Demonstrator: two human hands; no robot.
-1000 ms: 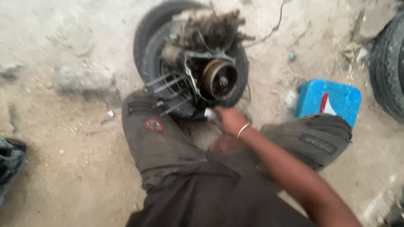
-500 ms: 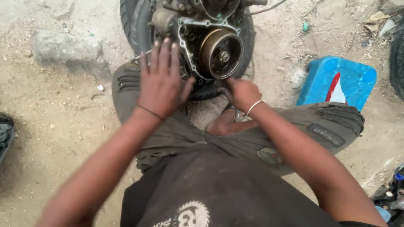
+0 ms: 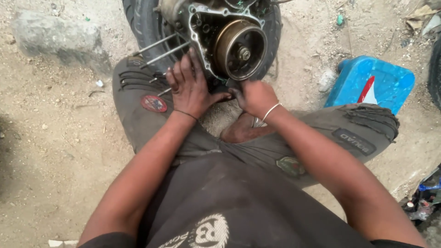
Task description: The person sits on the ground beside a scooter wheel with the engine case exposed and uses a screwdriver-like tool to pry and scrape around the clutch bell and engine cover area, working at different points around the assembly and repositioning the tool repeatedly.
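A greasy motorcycle engine rests on a black tyre on sandy ground, right in front of my crossed legs. Its round brass-coloured flywheel faces me, and long metal studs stick out to the left. My left hand lies flat with fingers spread against the engine's lower left side, beside the studs. My right hand, with a silver bangle on the wrist, is curled at the engine's bottom edge below the flywheel. Whatever its fingers grip is hidden.
A blue plastic jerrycan lies on the ground at the right, beside my right knee. A grey stone sits at the upper left. Another tyre shows at the right edge. Scraps and clutter lie at the lower right.
My left hand came into view and settled on the engine's left side. The view has tilted down and closer. My right hand stays at the engine's lower edge.
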